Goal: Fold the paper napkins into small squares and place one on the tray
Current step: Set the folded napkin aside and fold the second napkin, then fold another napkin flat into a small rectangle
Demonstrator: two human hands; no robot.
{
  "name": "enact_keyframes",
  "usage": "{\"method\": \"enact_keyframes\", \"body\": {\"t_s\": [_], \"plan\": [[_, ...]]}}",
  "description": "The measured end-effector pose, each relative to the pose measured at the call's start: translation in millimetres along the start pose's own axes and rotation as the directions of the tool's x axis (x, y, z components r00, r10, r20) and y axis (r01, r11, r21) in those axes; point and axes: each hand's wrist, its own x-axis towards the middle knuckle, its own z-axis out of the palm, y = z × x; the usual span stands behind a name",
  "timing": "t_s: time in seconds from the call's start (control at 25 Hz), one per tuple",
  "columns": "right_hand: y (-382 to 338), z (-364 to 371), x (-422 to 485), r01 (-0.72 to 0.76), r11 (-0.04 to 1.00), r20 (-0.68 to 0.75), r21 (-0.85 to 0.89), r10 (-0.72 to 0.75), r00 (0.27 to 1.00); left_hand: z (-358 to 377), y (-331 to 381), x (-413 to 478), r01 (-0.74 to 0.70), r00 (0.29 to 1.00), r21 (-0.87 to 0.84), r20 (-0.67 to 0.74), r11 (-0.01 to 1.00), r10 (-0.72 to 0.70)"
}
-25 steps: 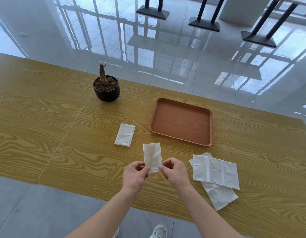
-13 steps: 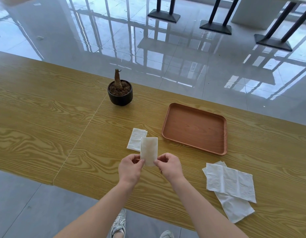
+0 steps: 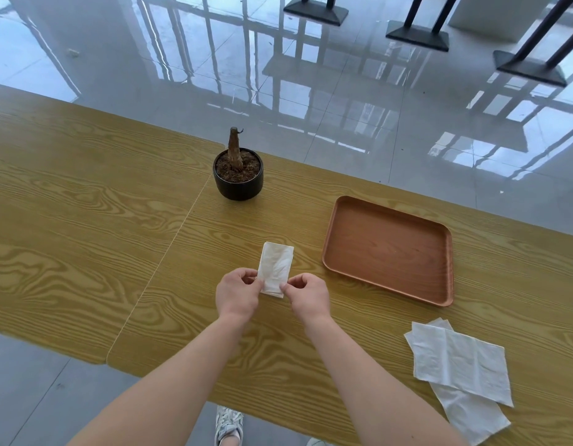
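Both hands, left (image 3: 237,292) and right (image 3: 307,296), pinch napkin (image 3: 275,268) near end; long axis points away; tray (image 3: 388,252) right, nearer right hand.

Tray (image 3: 388,252) bare (open tabletop before it) — unobstructed.

A folded white paper napkin (image 3: 275,268), a narrow upright rectangle, is pinched by its lower corners just left of the tray (image 3: 388,249); whether another napkin lies behind it cannot be told. The tray is a brown wooden rectangle with rounded corners and a low rim, flat on the table and bare inside. Near and right of it lie two unfolded white napkins (image 3: 462,362), overlapping, one crossing the other.
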Motion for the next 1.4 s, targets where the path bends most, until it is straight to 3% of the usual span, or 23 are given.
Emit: {"method": "enact_keyframes", "body": {"t_s": [0.64, 0.96, 1.2, 1.4], "plan": [[5.9, 13.8, 11.2, -0.031, 0.980, -0.066, -0.196, 0.019, 0.998, 3.1, -12.0, 25.0, -0.026, 0.999, 0.191, 0.046, 0.981, 0.017], [10.8, 4.1, 6.6, 0.034, 0.965, -0.061, -0.259, -0.051, 0.997, -0.5, -8.5, 23.2, -0.078, 0.996, 0.227, 0.060, 0.971, 0.066], [47.0, -63.2, -14.8, 0.051, 0.990, -0.133, -0.134, -0.069, 0.989, 3.9, 2.0, -11.0, -0.318, 0.948, 0.351, 0.097, 0.881, 0.304], [104.5, -141.2, -46.4, 0.016, 0.992, -0.251, -0.123, -0.046, 0.967, 48.5, 9.4, -68.2, -0.500, 0.862, 0.339, 0.283, 0.797, 0.420]]}}
